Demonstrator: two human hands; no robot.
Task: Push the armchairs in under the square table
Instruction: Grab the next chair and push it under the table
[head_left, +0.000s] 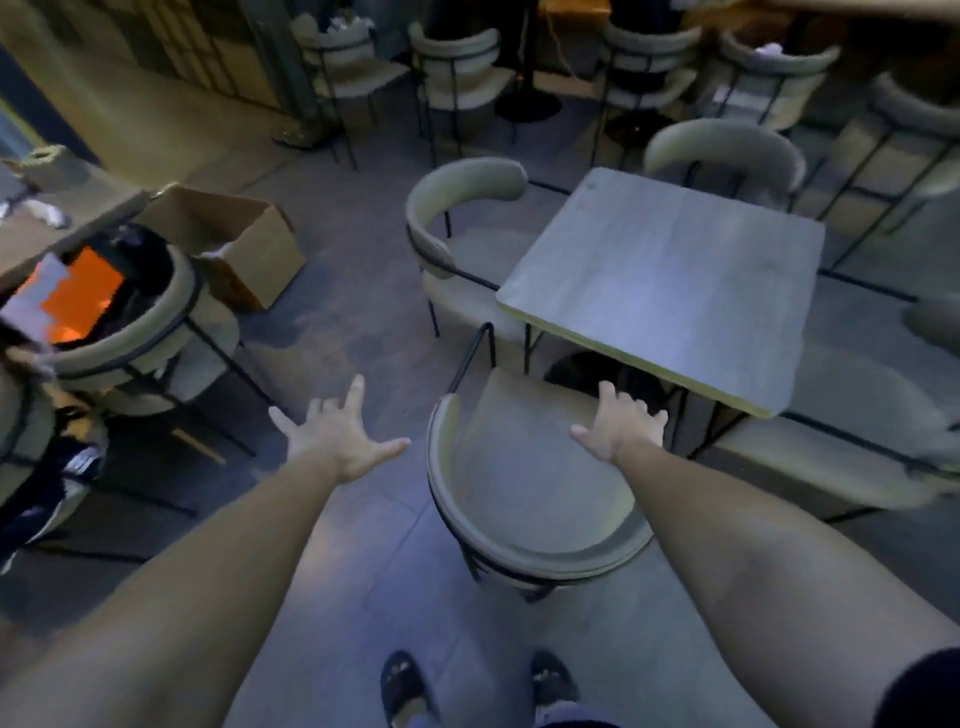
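The square grey table (670, 280) stands right of centre. A beige armchair with a curved back (524, 499) stands in front of me, its seat partly under the table's near edge. My right hand (621, 423) hovers over that seat with fingers spread and holds nothing. My left hand (337, 434) is stretched out over the floor left of the chair, fingers apart and empty. A second armchair (457, 244) sits at the table's left side. A third armchair (727, 150) stands behind the table, and a fourth armchair (841, 457) is at the right.
An open cardboard box (244, 244) lies on the floor at left. Beside it an armchair (140, 338) holds dark and orange things. More chairs (457, 73) line the back. My sandalled feet (478, 686) stand on grey floor tiles.
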